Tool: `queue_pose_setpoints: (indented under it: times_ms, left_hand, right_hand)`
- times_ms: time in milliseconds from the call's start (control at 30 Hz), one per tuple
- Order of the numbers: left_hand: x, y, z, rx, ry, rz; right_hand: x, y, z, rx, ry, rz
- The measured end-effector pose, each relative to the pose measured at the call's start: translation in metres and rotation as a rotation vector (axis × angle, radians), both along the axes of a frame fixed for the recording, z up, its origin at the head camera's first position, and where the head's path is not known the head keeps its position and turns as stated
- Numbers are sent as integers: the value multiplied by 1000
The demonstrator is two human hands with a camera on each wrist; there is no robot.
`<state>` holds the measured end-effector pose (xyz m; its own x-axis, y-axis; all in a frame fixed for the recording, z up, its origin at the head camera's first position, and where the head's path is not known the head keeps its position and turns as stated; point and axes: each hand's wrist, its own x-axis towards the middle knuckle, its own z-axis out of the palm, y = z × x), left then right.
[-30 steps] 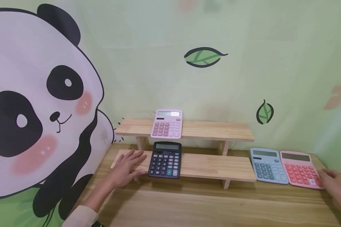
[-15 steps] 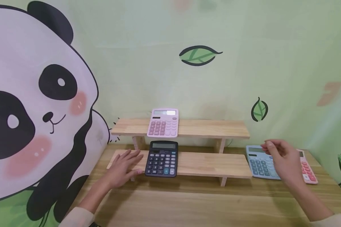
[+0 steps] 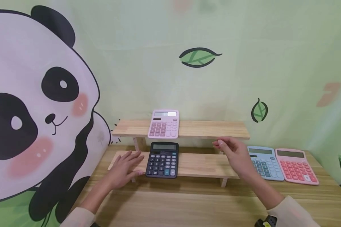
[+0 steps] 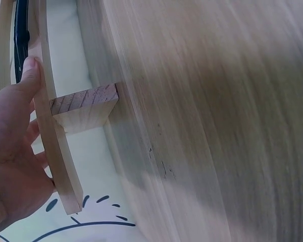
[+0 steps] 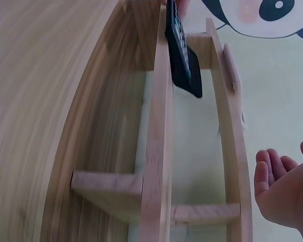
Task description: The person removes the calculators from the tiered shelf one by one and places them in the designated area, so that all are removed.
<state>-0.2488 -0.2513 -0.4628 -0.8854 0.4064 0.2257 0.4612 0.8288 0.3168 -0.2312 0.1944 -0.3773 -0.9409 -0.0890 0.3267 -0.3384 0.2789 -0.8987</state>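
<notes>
On the lower wooden shelf [image 3: 207, 160] lies a black calculator [image 3: 162, 162], its front end jutting past the shelf's edge. My left hand [image 3: 125, 170] rests at the left end of that shelf, fingers spread, thumb tip close to the calculator's left side; the left wrist view puts the thumb [image 4: 31, 73] at the shelf's front edge. My right hand [image 3: 237, 156] is in the air over the right end of the lower shelf, fingers loosely curled, holding nothing. A light pink calculator [image 3: 164, 124] leans on the upper shelf [image 3: 213, 128].
Right of the shelves, a blue calculator [image 3: 267, 160] and a coral pink calculator [image 3: 296, 165] lie side by side on the wooden table [image 3: 187, 205]. My right forearm partly covers the blue one. Behind stands a green backdrop [image 3: 147, 75] with a panda picture.
My right hand has left the coral pink calculator's right side and moved left, past the blue calculator, to the shelf's right end. My left hand has stayed beside the black calculator.
</notes>
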Motion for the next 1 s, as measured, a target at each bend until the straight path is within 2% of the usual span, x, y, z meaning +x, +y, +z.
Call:
queue_pose_setpoints:
  times_ms: [100, 367, 567, 800, 1000]
  left_hand:
    - [-1, 1, -1, 0, 6, -1]
    - [-4, 10, -5, 2, -37, -14]
    - [-7, 14, -4, -12, -25, -8]
    - [-4, 10, -6, -17, -14, -7]
    - [0, 1, -5, -9, 17, 1]
  right_hand:
    - [-4, -9, -2, -31, -37, 15]
    - [-12, -21, -6, -70, -96, 38]
    - [-22, -37, -9, -161, -177, 69]
    - [-27, -60, -19, -222, -227, 87]
    - [-34, -75, -19, -289, -258, 109]
